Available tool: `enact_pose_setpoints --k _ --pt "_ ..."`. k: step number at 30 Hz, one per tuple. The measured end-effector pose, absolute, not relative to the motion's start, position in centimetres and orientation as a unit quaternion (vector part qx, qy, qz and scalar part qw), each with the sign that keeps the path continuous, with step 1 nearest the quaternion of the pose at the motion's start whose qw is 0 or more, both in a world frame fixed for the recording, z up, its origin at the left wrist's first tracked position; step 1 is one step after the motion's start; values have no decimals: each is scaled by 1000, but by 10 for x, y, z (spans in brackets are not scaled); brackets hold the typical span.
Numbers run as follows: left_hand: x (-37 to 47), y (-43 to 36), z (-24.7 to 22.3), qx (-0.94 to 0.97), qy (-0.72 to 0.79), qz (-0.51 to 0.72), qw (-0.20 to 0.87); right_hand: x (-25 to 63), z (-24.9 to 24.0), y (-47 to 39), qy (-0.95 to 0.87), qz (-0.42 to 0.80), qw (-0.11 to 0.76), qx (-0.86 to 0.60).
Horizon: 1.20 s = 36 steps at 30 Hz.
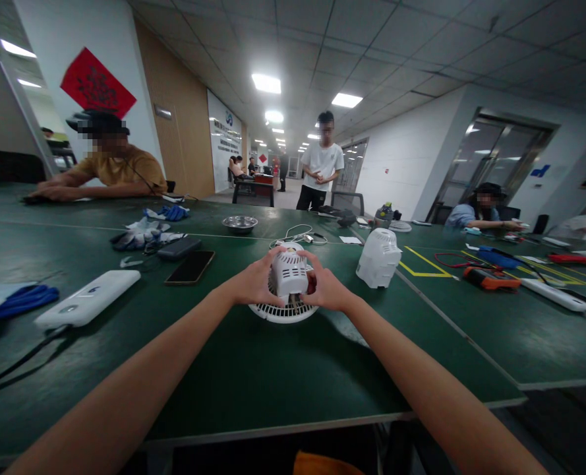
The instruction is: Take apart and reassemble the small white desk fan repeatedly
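Observation:
Both my hands are wrapped round a white vented plastic housing (291, 272) in the middle of the table. Beneath it lies a round white fan grille (283, 315), flat on the green top. My left hand (258, 280) grips the housing's left side, and my right hand (326, 284) its right side, fingers curved over the top. Something reddish shows by the right fingers, too small to name. To the right stands a separate white plastic cover (379, 258), upright and apart from my hands.
Left of my hands lie a phone (190, 268), a dark case (179, 247), gloves (147, 234) and a white power bank (89, 300) with a strap. A metal bowl (240, 224) and white cable (297, 234) sit behind. An orange multimeter (490, 278) is at right. Several people are around.

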<state>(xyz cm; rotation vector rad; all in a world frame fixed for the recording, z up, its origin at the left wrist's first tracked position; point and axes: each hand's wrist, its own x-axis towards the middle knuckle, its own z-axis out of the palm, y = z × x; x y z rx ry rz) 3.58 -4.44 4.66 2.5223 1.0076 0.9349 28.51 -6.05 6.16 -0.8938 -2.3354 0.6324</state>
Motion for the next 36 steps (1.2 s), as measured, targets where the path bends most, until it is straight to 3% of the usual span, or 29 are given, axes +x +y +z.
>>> enact_pose_setpoints --k 13,22,36 --pt "37 -57 54 863 364 317 149 285 66 -61 -875 231 262 -335" --pt "42 -49 53 863 401 301 59 290 61 -55 -881 168 285 -338" --pt "45 -54 66 857 446 257 4 290 59 -54 -884 127 308 -329"
